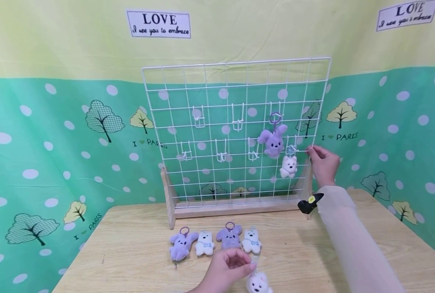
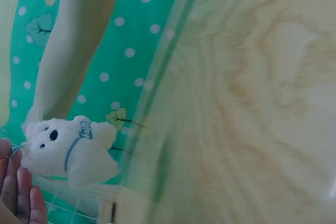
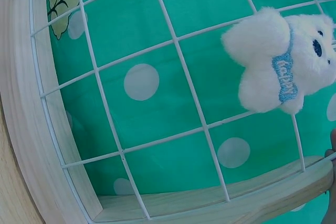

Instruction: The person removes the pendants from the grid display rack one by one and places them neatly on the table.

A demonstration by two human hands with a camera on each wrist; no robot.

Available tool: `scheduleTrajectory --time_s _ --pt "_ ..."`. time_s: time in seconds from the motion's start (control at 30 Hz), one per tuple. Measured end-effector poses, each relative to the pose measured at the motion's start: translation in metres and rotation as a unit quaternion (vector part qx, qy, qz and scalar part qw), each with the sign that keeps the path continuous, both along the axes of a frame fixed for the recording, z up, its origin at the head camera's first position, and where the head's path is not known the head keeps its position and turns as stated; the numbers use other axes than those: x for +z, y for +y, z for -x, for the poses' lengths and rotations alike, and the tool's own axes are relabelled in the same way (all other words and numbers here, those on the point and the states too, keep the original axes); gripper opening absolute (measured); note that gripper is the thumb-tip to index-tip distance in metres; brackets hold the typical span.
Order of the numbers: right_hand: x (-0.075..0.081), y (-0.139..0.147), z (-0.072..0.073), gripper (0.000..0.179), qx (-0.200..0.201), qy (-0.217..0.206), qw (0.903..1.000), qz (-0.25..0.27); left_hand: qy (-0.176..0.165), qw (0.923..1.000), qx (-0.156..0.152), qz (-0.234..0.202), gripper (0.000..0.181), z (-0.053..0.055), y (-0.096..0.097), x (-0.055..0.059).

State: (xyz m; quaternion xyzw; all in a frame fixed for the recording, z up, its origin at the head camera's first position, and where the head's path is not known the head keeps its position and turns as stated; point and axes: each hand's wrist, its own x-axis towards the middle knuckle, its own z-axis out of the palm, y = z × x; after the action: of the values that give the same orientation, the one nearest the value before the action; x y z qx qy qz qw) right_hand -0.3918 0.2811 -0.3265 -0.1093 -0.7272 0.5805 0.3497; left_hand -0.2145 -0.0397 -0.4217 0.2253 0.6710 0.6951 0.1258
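The left hand pinches the top fastening of a white plush charm, located between five and six o'clock in the head view; four plush toys lie from its ten to twelve o'clock. The right hand, fingers narrowly closed, grips the wire grid at its three-o'clock edge.

A white plush dog with blue sash hangs from the left hand; the right hand holds an upright white wire grid by its edge.
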Motion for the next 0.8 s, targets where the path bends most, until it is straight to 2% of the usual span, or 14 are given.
scheduleTrajectory --time_s 0.13,0.17,0.27,0.37,0.4,0.53,0.8 --pt "0.001 -0.001 -0.001 0.041 0.000 0.005 1.0000 0.005 -0.004 0.9998 -0.017 -0.007 0.030 0.000 -0.005 -0.015" --pt "0.002 -0.001 -0.002 0.041 -0.001 0.005 1.0000 0.005 0.010 0.9997 -0.021 -0.007 0.029 0.001 -0.005 -0.019" --pt "0.002 -0.001 -0.002 0.040 0.000 0.003 1.0000 0.005 0.020 0.9997 -0.016 -0.003 0.026 0.004 -0.006 -0.027" --pt "0.002 -0.001 -0.002 0.041 0.006 0.000 1.0000 0.008 0.021 0.9996 0.001 0.018 0.021 0.008 -0.004 -0.031" --pt "0.002 -0.002 -0.002 0.041 0.008 0.002 0.9999 0.012 0.008 0.9996 0.011 0.024 0.021 0.009 -0.002 -0.031" --pt "0.001 -0.001 -0.001 0.041 0.008 0.008 0.9999 0.012 0.012 0.9977 0.043 0.052 0.015 0.017 0.004 -0.030" --pt "0.000 0.000 0.000 0.040 0.005 0.012 0.9998 0.015 0.010 0.9933 0.076 0.087 0.009 0.036 0.017 -0.036"
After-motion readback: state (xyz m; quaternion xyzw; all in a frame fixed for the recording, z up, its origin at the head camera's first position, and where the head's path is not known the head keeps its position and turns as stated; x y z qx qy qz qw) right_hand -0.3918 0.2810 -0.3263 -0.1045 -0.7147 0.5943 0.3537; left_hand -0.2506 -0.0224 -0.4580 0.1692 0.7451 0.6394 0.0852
